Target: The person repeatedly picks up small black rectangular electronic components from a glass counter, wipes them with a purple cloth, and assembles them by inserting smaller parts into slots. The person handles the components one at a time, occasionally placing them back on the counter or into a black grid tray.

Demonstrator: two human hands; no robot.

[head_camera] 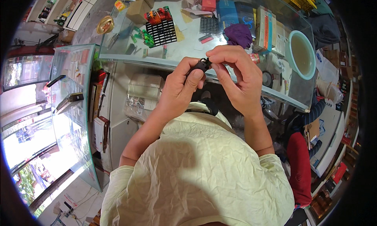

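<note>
My left hand (181, 86) grips a small black lighter (201, 65), its metal top turned towards the right. At that top end, my right hand (240, 74) pinches a small black part between thumb and fingers; whether it is attached cannot be told. Both hands are above the front edge of a glass counter (141, 58). On the counter, red and orange lighters (157, 16) stand in a black grid tray (162, 32), with green lighters (145, 37) beside it. A second, grey grid tray (209, 25) lies behind the hands, near two loose lighters (206, 39).
A purple cloth (238, 35), several boxes (262, 28) and a pale blue basin (302, 55) of liquid occupy the counter's right part. A brass-coloured bowl (105, 24) is at its left, near a cardboard box (138, 11). A glass display case (72, 108) stands to the left.
</note>
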